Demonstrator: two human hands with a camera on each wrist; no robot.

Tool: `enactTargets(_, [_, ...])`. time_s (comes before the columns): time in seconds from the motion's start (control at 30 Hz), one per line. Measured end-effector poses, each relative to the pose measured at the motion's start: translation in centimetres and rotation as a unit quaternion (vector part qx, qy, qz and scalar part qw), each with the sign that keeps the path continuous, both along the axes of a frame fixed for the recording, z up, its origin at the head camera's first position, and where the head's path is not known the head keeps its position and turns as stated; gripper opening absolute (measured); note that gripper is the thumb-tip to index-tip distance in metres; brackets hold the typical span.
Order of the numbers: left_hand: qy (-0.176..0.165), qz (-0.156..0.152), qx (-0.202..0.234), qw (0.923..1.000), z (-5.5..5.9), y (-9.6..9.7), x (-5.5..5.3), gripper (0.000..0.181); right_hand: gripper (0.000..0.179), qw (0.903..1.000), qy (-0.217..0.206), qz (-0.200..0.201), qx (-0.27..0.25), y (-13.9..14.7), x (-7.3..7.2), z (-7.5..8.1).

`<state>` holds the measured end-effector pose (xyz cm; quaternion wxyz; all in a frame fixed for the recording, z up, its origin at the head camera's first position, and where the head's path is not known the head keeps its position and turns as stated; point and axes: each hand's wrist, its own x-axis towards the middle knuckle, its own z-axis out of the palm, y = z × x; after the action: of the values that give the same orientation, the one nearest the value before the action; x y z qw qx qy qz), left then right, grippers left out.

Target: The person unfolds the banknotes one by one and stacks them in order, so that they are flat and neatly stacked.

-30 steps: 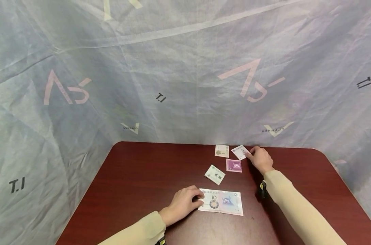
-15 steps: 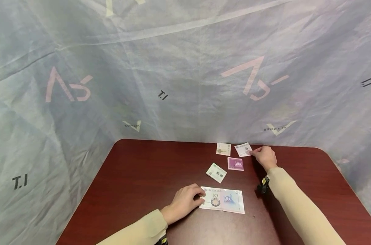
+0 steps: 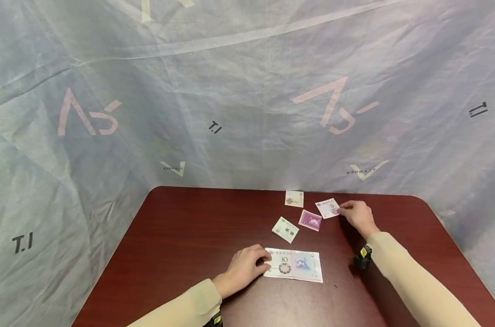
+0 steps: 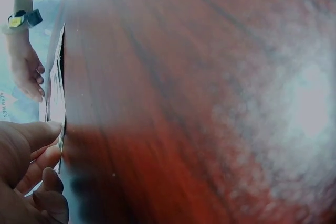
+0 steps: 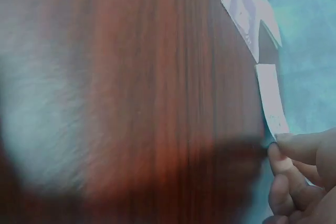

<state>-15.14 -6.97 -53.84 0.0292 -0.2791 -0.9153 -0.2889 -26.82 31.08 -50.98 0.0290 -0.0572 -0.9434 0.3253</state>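
My left hand point(image 3: 245, 268) lies at the left end of a wide banknote marked 10 point(image 3: 300, 265), pinching its edge between thumb and fingers. In the left wrist view the thumb and fingertips meet on that thin layered edge, as of several stacked notes. At the far right, my right hand point(image 3: 358, 217) pinches the corner of a small pale, folded-looking banknote marked 5 point(image 3: 326, 208). The right wrist view shows thumb and forefinger on the end of this 5 note point(image 5: 270, 95). Just left of it lies a small purple note point(image 3: 310, 220).
A greenish note marked 2 point(image 3: 286, 230) lies turned askew between the 10 note and the far notes. Close to the back edge sits a cream note marked 1 point(image 3: 294, 199). Behind the dark red table point(image 3: 190, 231) hangs a grey printed cloth point(image 3: 247, 91).
My right hand has drawn the 5 note slightly right and nearer, turning it a little. The purple note now sits more tilted. The left hand keeps its place on the 10 note.
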Motion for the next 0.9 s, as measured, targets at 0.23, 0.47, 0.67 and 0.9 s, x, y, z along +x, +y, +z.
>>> enactTargets(0.23, [-0.001,0.001,0.002,1.0,-0.2,0.0,0.0,0.01,0.025,0.9994,0.025,-0.008,-0.024,0.8,2.0,1.2])
enactTargets(0.47, [0.027,0.004,-0.022,0.9994,0.0,0.2,0.3,0.01,0.036,0.9897,-0.009,-0.016,-0.142,-0.4,4.8,3.0])
enactTargets(0.67, [0.05,-0.001,-0.037,0.9981,0.1,0.4,0.3,0.009,0.039,0.9694,-0.041,-0.004,-0.242,-2.1,7.6,3.9])
enactTargets(0.9, [0.036,-0.002,-0.036,0.9987,0.3,0.3,0.1,0.009,0.037,0.9553,-0.059,0.018,-0.289,-3.7,10.0,4.5])
